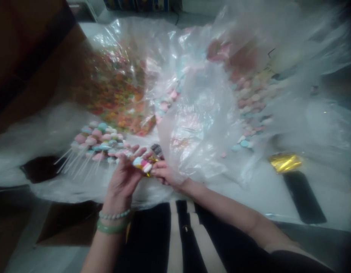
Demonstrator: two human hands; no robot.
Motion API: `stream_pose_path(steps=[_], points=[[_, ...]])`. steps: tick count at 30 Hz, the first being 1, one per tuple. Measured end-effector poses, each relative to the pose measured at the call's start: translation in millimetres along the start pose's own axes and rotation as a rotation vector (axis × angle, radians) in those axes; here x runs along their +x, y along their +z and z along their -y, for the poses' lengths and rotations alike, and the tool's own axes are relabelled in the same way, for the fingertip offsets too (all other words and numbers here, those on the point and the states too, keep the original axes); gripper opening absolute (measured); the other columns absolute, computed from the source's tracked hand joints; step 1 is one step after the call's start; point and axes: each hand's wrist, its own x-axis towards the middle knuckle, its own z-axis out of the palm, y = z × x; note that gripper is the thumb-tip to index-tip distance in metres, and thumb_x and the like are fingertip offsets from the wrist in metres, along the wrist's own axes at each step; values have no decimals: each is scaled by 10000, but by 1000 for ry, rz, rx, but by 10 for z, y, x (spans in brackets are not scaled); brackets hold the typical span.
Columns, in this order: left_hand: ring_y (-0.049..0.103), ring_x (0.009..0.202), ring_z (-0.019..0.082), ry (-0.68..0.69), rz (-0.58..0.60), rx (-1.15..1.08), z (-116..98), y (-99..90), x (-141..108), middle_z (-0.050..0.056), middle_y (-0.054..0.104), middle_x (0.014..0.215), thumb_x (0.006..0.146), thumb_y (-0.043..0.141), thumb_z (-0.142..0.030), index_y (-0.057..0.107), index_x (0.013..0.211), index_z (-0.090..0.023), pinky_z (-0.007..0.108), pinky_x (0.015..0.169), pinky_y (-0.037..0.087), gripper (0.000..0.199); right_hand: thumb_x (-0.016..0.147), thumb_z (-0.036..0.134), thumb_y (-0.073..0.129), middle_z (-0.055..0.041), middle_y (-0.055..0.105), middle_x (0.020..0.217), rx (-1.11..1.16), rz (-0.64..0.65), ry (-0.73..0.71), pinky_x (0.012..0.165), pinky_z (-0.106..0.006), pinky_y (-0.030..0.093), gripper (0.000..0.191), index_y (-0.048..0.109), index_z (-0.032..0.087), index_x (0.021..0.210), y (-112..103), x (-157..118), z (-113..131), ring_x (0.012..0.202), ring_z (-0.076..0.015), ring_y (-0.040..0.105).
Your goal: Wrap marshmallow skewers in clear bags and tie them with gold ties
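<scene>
My left hand (125, 176), with a beaded bracelet and a green bangle at the wrist, is closed around a candy skewer (142, 164) of pink, white, blue and yellow marshmallow-like pieces. Thumb and fingers of my right hand (164, 172) pinch together at the skewer's right end, where shiny gold material shows; exactly what lies between those fingertips is too blurred to tell. Left of my hands, a heap of similar candy skewers (97, 138) lies with its white sticks pointing toward me.
Behind the skewers, a large clear bag (118, 94) holds orange, red and green gummies. Plastic sheeting (206, 113) covers pastel candies (252, 98) in the middle and right. At right lie gold foil strips (285, 163) and a dark phone-like slab (304, 199). Cardboard (30, 57) rises at left.
</scene>
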Motion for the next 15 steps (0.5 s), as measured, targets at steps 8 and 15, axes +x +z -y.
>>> stream_pose_path(steps=[8,15], points=[[711,868,252,40,-240,-63,-27,71,53,72,700,815,924,627,-385,668,843,-144,489,911,564,258,794,212,627,42,439,530,-76,-41,-115,556,-264,328,188,549,202,623,-58,90,-62,560,-117,402],[690,802,210,40,-289,-53,69,147,55,67,676,761,988,501,-396,651,800,-142,441,888,575,350,814,182,581,25,536,670,-330,-172,-313,736,-293,435,136,621,194,685,-31,229,-273,731,-157,531]])
